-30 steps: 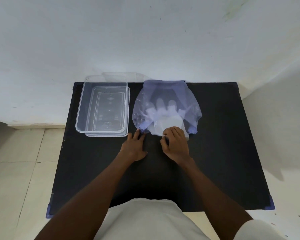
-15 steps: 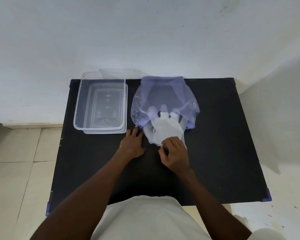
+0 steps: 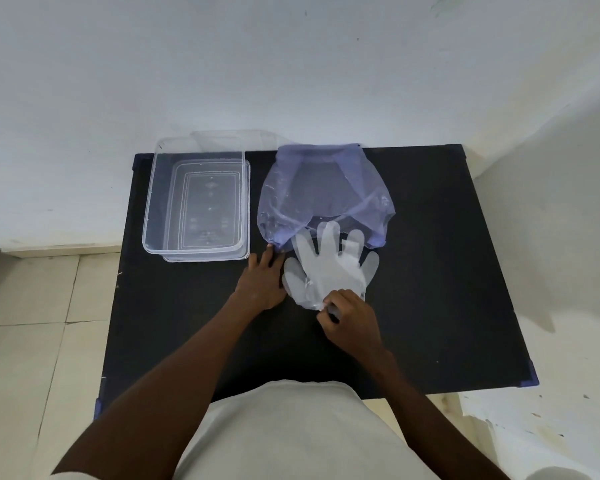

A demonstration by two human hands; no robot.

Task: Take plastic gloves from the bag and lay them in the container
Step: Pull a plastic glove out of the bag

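Note:
A see-through bluish plastic bag (image 3: 323, 192) lies flat on the black table (image 3: 447, 271), its mouth toward me. A stack of clear plastic gloves (image 3: 329, 268) lies almost wholly outside the bag, only the fingertips still at its mouth. My right hand (image 3: 350, 320) pinches the gloves' cuff edge. My left hand (image 3: 262, 282) rests flat on the table with its fingertips pressing the bag's near left corner. A clear rectangular container (image 3: 196, 202) stands empty at the table's back left.
The container sits on its clear lid (image 3: 208, 258), which shows along its near edge. A white wall runs right behind the table. Tiled floor (image 3: 25, 323) lies to the left.
My right hand has pulled the gloves toward me, out of the bag, so their fingers now show on the table. My left hand has stayed on the bag's corner.

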